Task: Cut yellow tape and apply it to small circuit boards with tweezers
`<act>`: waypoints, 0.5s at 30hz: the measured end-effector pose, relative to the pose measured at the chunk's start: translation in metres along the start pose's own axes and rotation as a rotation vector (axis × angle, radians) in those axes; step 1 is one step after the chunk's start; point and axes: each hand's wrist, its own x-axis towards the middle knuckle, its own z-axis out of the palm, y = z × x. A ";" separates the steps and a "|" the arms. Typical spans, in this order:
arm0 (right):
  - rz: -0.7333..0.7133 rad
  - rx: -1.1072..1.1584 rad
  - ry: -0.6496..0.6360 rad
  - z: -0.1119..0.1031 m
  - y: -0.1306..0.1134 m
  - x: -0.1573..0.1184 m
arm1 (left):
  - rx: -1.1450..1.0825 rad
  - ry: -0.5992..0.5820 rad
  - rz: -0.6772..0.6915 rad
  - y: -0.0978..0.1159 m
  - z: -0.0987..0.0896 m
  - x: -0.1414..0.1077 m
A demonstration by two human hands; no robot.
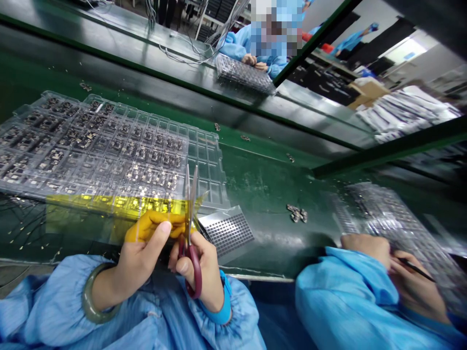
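A wide strip of yellow transparent film (83, 214) stretches over the front edge of the part-filled trays, and my left hand (146, 248) pinches its right end, fingers showing through it. My right hand (199, 265) holds scissors (193, 265) with dark red handles. Their blades point up and away, slightly apart, with the film's end at them. Behind my hands lie clear plastic trays (215, 170) holding many small electronic parts (85, 138). A sheet with a grid of small dark rectangles (230, 233) rests just right of the scissors.
Several loose small parts (297, 213) lie on the green table (255, 170). At right, a co-worker's hands (368, 250) work beside another tray (401, 218). Across the metal ledge, a person in blue handles a clear tray (242, 73). Thin dark wires (22, 228) lie at left.
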 end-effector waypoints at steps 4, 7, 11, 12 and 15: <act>0.012 0.005 0.005 -0.001 0.002 0.000 | -0.021 0.010 -0.011 0.001 0.001 0.000; -0.012 -0.005 -0.034 -0.004 0.000 -0.002 | -0.037 0.008 -0.020 -0.001 0.001 -0.001; -0.028 -0.018 -0.142 -0.008 -0.004 -0.008 | -0.168 0.067 -0.106 -0.005 0.002 0.002; -0.020 -0.023 -0.184 -0.008 -0.004 -0.010 | -0.220 0.094 -0.122 -0.005 0.003 0.004; -0.002 -0.101 -0.260 -0.009 -0.002 -0.015 | -0.318 0.180 -0.105 -0.005 0.005 0.011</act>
